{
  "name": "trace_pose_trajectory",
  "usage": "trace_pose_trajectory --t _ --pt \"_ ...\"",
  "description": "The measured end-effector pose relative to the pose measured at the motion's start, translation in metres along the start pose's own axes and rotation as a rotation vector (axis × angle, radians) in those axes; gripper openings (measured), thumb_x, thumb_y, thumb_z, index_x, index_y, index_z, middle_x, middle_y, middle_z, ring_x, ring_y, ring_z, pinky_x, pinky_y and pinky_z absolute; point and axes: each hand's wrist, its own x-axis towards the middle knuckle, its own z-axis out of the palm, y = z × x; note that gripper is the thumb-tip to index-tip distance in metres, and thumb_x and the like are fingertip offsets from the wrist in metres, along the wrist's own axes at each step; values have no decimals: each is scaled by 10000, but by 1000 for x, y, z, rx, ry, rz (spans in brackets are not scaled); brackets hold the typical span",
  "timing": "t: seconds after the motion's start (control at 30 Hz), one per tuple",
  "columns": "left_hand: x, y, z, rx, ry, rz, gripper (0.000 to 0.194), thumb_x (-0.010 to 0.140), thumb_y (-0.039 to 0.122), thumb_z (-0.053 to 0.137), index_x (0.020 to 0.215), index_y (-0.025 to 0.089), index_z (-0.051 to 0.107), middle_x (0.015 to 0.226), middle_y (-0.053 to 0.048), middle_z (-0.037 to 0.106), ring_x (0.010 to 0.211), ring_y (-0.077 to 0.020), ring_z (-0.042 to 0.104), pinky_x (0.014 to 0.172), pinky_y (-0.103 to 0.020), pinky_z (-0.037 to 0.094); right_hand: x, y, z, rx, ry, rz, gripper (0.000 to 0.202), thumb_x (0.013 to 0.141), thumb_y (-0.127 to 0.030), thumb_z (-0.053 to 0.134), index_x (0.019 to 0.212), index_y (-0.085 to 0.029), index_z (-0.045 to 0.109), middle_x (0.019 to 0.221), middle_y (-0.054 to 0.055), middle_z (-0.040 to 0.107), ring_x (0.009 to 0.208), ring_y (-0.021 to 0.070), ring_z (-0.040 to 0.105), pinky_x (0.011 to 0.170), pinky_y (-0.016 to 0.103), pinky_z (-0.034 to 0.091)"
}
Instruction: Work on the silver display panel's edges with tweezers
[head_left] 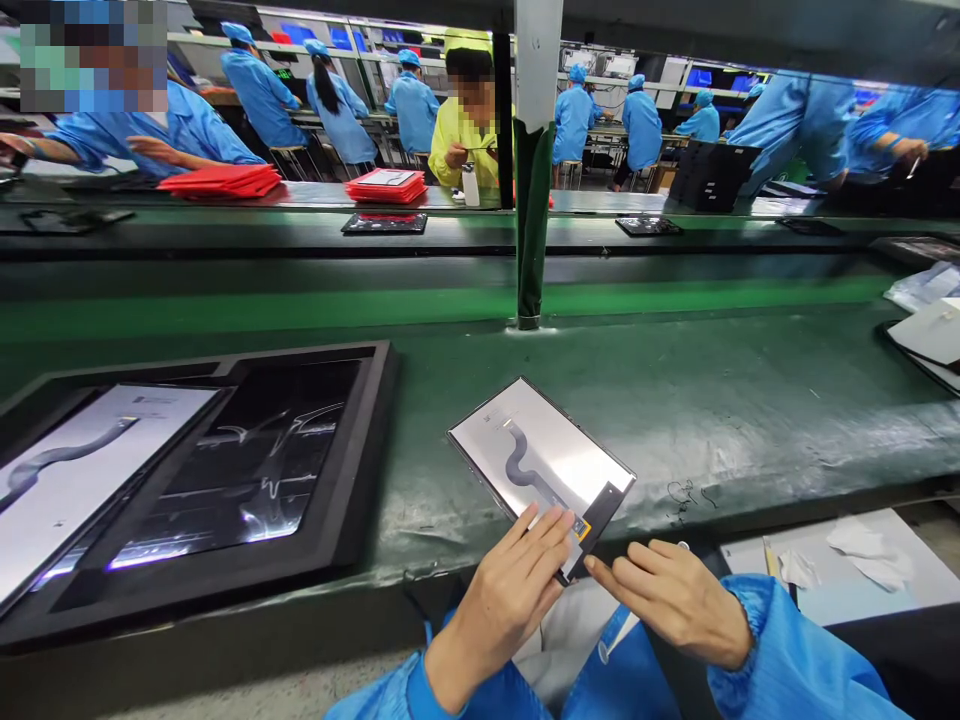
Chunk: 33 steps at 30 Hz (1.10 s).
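Note:
A tablet-sized display panel [559, 450] lies aslant near the bench's front edge, its pale back up. A dark wavy flex cable [517, 462] runs down it to a small orange-edged connector. My left hand [514, 585] holds the panel's near end, fingers laid across the top and its thumb at the near edge. My right hand [671, 600] is closed at the panel's near right corner, index fingertip against or very close to the edge. A thin pale tool [619, 634] sticks out below the right hand and appears to be gripped in it; its kind is unclear.
A black foam tray [367, 420] at left holds another panel [112, 440] and a glossy dark screen [247, 460]. A post [530, 220] rises from the bench. Tissues [870, 553] lie on a low shelf at right. Co-workers in blue [259, 90] sit beyond the line.

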Motion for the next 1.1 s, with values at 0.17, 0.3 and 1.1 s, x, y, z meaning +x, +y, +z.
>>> trace_pose_trajectory --t 0.17,0.3,1.1 --pt "-1 0 1 1 9 -2 287 929 44 435 1182 58 569 1277 -190 656 1314 -240 531 1119 -460 424 1 -1 1 -12 11 -9 331 1022 -69 332 1110 -41 650 654 10 613 566 137 519 465 317 329" --pt "-2 -1 1 -24 12 -9 299 927 50 438 1194 79 568 1282 -184 656 1314 -242 530 1115 -465 430 3 -1 -1 -37 34 -7 340 1025 -62 330 1084 -39 664 630 0 605 548 130 513 461 313 320" --pt "1 1 1 13 37 -3 256 951 65 446 1181 65 558 1258 -186 669 1267 -257 577 1085 -454 467 -10 -62 18 508 63 857 249 1045 -366 318 914 -260 501 716 -21 664 593 148 691 536 214 511"
